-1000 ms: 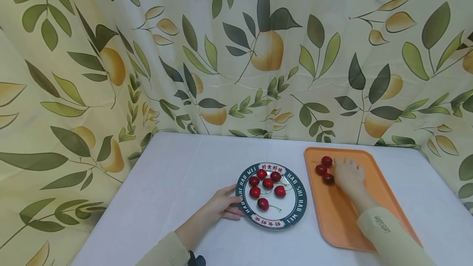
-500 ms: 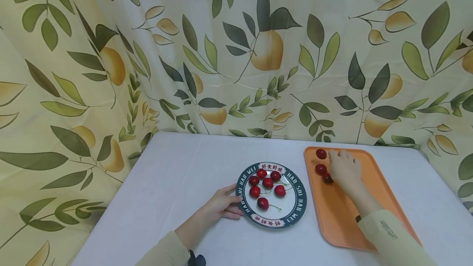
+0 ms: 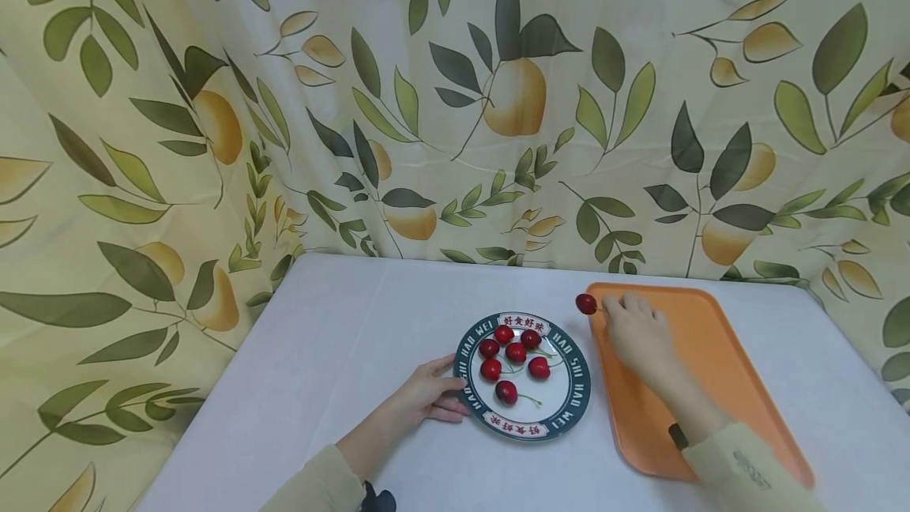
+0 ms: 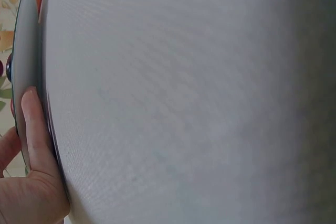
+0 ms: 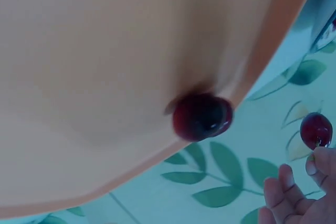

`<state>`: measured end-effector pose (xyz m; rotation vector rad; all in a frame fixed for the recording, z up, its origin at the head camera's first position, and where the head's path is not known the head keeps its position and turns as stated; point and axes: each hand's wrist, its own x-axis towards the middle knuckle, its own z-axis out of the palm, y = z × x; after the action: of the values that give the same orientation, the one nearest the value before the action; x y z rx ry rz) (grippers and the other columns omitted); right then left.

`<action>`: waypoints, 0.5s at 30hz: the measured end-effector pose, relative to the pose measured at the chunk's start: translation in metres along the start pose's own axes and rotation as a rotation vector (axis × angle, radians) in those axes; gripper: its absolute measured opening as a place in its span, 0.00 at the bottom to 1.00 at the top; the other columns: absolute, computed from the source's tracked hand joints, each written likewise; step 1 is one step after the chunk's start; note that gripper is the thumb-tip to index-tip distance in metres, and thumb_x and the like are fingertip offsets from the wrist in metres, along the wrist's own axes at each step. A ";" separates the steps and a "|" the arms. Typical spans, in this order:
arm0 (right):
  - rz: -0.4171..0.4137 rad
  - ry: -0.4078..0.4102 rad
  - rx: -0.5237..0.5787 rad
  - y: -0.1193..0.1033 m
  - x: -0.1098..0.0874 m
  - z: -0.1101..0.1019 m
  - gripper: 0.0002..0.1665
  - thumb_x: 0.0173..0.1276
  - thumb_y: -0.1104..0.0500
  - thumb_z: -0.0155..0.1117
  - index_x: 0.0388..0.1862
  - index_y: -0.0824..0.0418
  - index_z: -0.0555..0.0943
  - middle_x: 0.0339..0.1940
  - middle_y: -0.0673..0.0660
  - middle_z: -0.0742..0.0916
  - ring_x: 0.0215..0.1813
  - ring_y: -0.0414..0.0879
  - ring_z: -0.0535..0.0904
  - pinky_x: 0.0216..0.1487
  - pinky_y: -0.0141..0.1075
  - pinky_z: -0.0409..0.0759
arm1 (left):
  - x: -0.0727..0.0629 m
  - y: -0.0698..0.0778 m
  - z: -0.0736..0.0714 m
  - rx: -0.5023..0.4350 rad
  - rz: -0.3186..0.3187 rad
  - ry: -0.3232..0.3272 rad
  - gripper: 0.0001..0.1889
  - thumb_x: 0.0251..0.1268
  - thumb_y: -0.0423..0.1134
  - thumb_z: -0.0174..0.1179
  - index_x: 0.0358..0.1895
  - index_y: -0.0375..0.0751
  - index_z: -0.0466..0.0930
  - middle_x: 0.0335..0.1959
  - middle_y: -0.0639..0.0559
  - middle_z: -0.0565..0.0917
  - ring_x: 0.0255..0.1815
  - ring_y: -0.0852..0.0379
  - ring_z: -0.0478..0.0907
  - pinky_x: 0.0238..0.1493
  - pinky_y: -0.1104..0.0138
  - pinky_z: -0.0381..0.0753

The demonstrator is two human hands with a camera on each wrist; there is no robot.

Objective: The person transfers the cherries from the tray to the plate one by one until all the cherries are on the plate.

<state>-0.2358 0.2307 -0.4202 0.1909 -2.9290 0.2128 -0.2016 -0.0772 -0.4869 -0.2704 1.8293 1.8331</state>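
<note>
My left hand (image 3: 426, 395) grips the left rim of a round plate (image 3: 577, 401) with a dark green lettered border. The left wrist view shows a finger (image 4: 35, 124) along the plate's underside, the thumb on the other side. Several red cherries (image 3: 515, 352) with stems lie on the plate. By its stem, my right hand (image 3: 640, 338) pinches one cherry (image 3: 586, 303), held up over the far left edge of an orange tray (image 3: 700, 354). In the right wrist view, two overlapping cherries (image 5: 202, 118) rest in the tray; the right hand hides them from the head view.
A white cloth (image 3: 370, 314) covers the table. Behind and to the left hangs a curtain (image 3: 455, 141) printed with leaves and fruit. The tray stands just right of the plate, with a narrow strip of cloth between. A small black object (image 3: 378, 501) shows by the left sleeve.
My right hand has lifted one cherry by its stem from the tray's far left corner and moved left with it. The left hand and the plate have stayed put.
</note>
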 end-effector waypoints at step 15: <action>-0.132 -0.106 0.002 -0.033 -0.017 0.009 0.14 0.62 0.62 0.61 0.47 0.61 0.76 0.36 0.62 0.76 0.43 0.57 0.70 0.41 0.51 0.70 | 0.001 -0.001 0.000 -0.004 -0.006 0.008 0.33 0.61 0.33 0.56 0.70 0.43 0.56 0.29 0.42 0.84 0.27 0.48 0.84 0.31 0.57 0.86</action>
<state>-0.2161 0.1990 -0.4286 0.4066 -3.0058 0.1911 -0.2018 -0.0771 -0.4885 -0.2843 1.8284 1.8343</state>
